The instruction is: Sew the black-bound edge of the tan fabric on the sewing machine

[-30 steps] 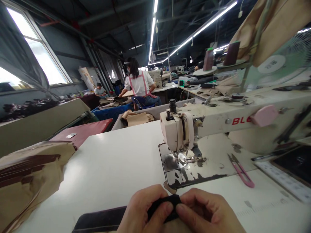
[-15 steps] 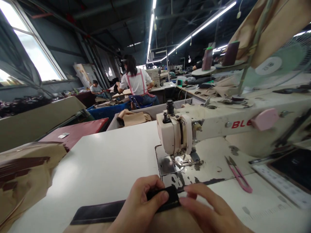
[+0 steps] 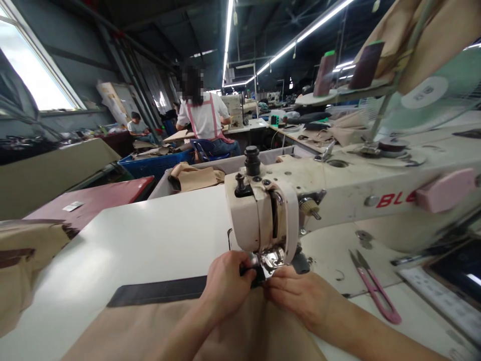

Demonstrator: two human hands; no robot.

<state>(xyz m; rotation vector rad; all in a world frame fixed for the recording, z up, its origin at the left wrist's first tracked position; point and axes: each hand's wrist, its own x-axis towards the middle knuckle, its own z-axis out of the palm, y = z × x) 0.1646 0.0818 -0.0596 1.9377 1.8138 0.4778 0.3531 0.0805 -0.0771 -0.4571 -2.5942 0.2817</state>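
Note:
A cream sewing machine [image 3: 300, 200] stands on the white table [image 3: 150, 240]. My left hand [image 3: 227, 283] pinches the end of a dark fabric strip [image 3: 158, 291] right at the presser foot [image 3: 272, 258]. My right hand [image 3: 300, 296] presses the same strip end from the right, fingers closed, just under the machine head. The strip runs leftward along the top edge of a tan fabric piece [image 3: 169, 326] that lies under my forearms.
Pink thread snips [image 3: 374, 288] lie right of the needle area. A tan fabric pile [image 3: 22, 260] sits at the table's left edge. A maroon surface [image 3: 93, 200] and a bin with tan pieces [image 3: 195, 178] lie beyond. A person in a white top [image 3: 205, 120] sits farther back.
Both hands have pushed the dark strip's end forward from the table's front to under the presser foot. The view has moved closer to the machine.

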